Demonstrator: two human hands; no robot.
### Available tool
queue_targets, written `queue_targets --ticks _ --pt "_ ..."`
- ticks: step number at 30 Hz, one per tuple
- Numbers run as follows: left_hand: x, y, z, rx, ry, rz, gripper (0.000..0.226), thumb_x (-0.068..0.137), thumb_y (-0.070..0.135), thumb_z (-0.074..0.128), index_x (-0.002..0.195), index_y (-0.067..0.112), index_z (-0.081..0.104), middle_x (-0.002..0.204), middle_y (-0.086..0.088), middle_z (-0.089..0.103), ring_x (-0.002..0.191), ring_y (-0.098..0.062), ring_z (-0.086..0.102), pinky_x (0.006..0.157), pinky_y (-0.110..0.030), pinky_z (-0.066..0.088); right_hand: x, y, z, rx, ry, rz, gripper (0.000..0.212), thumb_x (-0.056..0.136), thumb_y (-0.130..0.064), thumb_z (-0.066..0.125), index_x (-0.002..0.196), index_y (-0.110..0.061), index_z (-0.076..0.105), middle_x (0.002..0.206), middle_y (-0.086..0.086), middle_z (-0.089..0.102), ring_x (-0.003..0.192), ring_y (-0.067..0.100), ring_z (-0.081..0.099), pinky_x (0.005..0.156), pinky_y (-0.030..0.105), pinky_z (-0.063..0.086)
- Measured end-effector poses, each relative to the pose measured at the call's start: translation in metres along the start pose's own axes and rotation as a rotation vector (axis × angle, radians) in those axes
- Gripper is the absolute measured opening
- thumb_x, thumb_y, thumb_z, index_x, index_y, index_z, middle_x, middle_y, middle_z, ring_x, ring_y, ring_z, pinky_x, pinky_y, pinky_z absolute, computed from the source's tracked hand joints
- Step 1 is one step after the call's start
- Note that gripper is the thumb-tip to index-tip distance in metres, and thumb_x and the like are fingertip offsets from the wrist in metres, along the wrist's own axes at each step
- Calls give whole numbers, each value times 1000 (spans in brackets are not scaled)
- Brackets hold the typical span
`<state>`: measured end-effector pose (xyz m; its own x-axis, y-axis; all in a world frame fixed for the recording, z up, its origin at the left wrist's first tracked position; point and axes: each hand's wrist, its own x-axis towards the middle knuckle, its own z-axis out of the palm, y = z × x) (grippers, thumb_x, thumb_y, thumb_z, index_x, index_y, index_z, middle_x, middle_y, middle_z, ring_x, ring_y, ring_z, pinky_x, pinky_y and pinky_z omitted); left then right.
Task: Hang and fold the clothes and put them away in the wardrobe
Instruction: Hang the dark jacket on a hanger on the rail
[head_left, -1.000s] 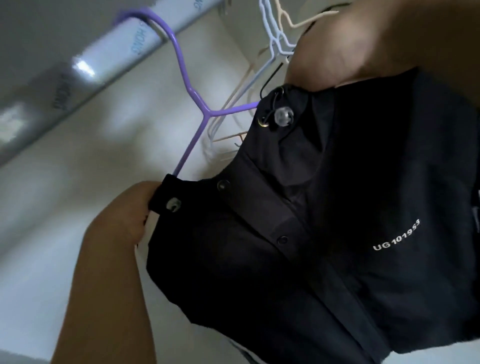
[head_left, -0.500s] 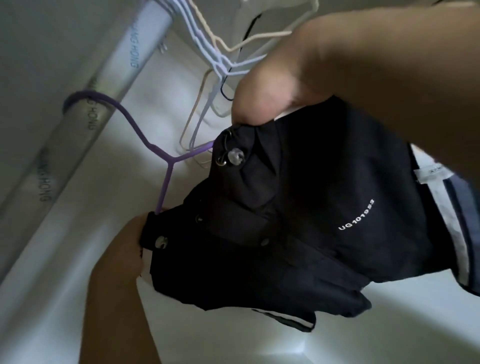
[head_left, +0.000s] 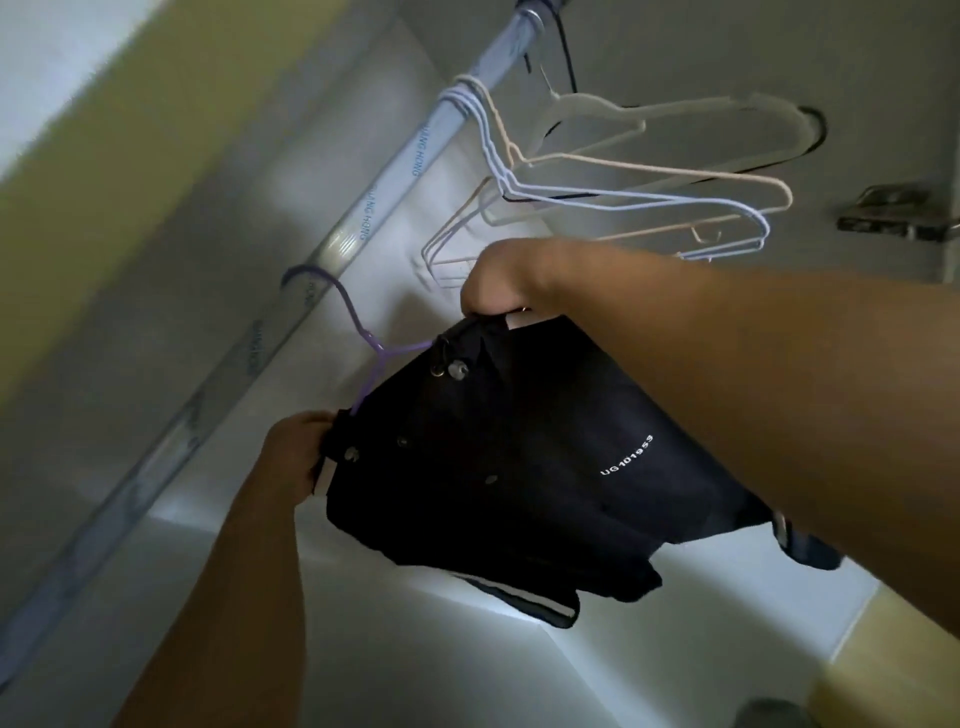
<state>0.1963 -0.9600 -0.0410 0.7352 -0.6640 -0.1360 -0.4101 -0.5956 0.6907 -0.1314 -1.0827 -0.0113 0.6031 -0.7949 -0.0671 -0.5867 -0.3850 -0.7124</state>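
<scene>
Head view, looking up into the wardrobe. Its pale, smooth panels enclose a round, shiny rail with printed lettering along it, running diagonally from lower left to upper right. On the rail hangs a thin purple hanger by its hook. Further along is a cluster of empty hangers, thin wire-like ones in lilac and beige plus a thicker white one. A metal hinge sits on the panel at far right.

The black jacket is on the purple hanger, just below the rail. Its cloth is matte and dark, with small round snaps down the front, a clear cord stopper near the collar and small white lettering reading UG101953. A striped edge in pale and dark bands shows under its lower hem.

The left hand has its fingers closed on the jacket's lower collar corner, where the hanger arm enters the cloth. The right hand has its fingers curled tightly round the upper collar edge.
</scene>
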Motion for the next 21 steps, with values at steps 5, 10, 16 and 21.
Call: queue_targets --ticks 5,10,16,21 --pt "-14 21 -6 94 116 159 26 79 -13 49 72 9 61 84 -18 62 78 -31 58 68 -42 46 -1 10 0 77 297 153 23 95 -17 50 111 -6 63 126 17 63 110 34 62 80 30 43" --pt "-30 43 15 296 69 325 42 86 -7 53 70 24 75 91 -13 72 84 -34 67 75 -42 57 -8 19 8 173 413 204 47 94 -9 49 139 -3 37 123 21 60 117 37 58 80 38 44" --pt "-38 55 22 208 -92 172 22 91 5 65 81 15 82 75 -15 73 62 -29 66 53 -31 54 -10 8 1 -207 303 45 22 93 -2 46 110 -5 60 107 14 63 90 29 61 72 33 47" --pt "-46 62 20 263 -346 -4 12 92 5 60 88 7 71 67 -12 63 46 -20 58 38 -23 45 -6 -1 -3 -361 98 55 25 99 -7 43 106 -1 66 107 15 57 92 31 58 75 31 38"
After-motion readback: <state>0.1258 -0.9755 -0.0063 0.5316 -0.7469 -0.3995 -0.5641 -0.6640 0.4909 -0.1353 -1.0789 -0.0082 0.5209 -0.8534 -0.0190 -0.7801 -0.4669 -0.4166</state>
